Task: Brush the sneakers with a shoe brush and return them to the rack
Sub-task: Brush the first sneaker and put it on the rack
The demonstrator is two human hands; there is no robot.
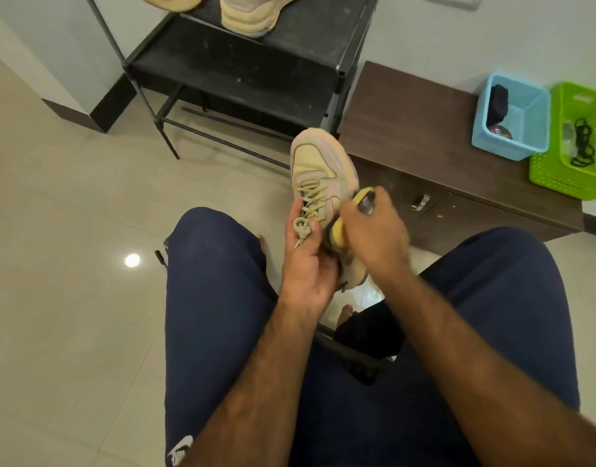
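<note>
Seated person, knees at 7 and 4 o'clock, work held over the gap between them. Left grip is closed around the heel end of the sneaker, thumb up by the tongue, and a loose lace end lies across its fingers. Right grip, blurred, is wrapped over a yellow brush, which is pressed against the sneaker's flank from 3 o'clock. The sneaker sits dead centre with its toe pointing to 12 and nothing under it. Risks, as judged: the shoe is held at one end only, so a hard side stroke could twist it out of the left grip and drop it between the knees to the floor. The bristles could snag that lace end and yank the knot or the fingers. The toe is the far end and is easily skipped. Further out at 12, the rack already carries two more sneakers on its top shelf, and the shelf surfaces look scuffed and dusty, so a brushed shoe could pick dirt back up on return. At 2 o'clock the brown tabletop holds a blue basket and a green basket, well apart from the work, so it is a long reach if the brush has to be parked there.
</note>
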